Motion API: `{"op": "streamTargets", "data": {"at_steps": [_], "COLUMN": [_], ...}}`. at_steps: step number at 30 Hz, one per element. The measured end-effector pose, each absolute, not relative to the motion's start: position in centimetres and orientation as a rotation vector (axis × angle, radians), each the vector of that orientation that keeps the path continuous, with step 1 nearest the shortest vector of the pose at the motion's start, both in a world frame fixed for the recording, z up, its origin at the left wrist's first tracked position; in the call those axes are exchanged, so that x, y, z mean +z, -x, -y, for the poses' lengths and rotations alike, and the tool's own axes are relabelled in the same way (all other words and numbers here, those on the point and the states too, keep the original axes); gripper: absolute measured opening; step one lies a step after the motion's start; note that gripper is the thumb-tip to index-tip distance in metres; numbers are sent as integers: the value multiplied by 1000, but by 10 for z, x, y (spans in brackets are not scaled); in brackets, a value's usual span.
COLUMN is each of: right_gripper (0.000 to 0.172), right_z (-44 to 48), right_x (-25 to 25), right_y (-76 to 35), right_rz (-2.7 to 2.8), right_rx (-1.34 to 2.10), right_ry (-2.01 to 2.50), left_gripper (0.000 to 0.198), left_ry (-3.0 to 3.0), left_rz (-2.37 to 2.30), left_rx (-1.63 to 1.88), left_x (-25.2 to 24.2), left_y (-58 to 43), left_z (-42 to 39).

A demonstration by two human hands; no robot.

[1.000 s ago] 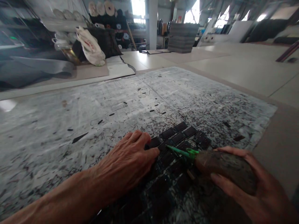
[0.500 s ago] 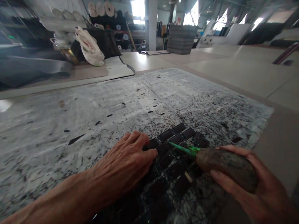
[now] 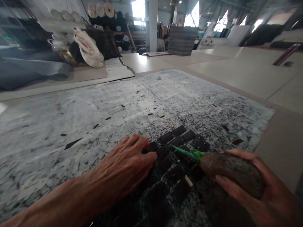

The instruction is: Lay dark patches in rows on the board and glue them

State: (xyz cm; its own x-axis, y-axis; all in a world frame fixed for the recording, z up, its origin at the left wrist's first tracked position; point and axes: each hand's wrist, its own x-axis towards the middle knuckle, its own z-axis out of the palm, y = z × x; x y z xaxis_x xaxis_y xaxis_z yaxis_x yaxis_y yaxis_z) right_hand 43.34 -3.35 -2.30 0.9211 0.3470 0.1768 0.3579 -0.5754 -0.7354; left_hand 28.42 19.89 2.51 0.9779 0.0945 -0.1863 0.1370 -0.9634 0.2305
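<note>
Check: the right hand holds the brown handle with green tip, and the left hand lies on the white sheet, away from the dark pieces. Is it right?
No: the head view shows the fingers of the left hand on the dark pieces. The right hand does hold the brown handle with green tip.

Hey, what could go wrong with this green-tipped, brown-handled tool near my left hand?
The green pointed tip of the rounded brown handle in the right hand aims toward the left hand, so a slip might jab those fingers. The dark rectangular pieces on the scuffed white mat might shift under pressure if they aren't fixed down.
</note>
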Motion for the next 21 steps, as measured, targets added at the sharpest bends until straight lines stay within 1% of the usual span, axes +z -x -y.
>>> {"op": "streamTargets", "data": {"at_steps": [6,15,18,21], "right_gripper": [44,42,42,40], "right_z": [25,40,40,37], "right_x": [-18,-21,-21,-18], "right_y": [-425,-430,-429,-426], "right_rz": [475,528,516,469], "right_rx": [-60,32,38,104], "right_ry": [2219,2215,2232,2210], "left_gripper": [23,23,21,21], "left_ry": [-2880,-2871,-2881,-2862], "left_rz": [-160,-164,-109,-19], "left_rx": [-297,-358,-319,-197], "left_x": [25,30,32,32], "left_y": [-286,-289,-292,-295], "left_z": [-200,-198,-199,-202]}}
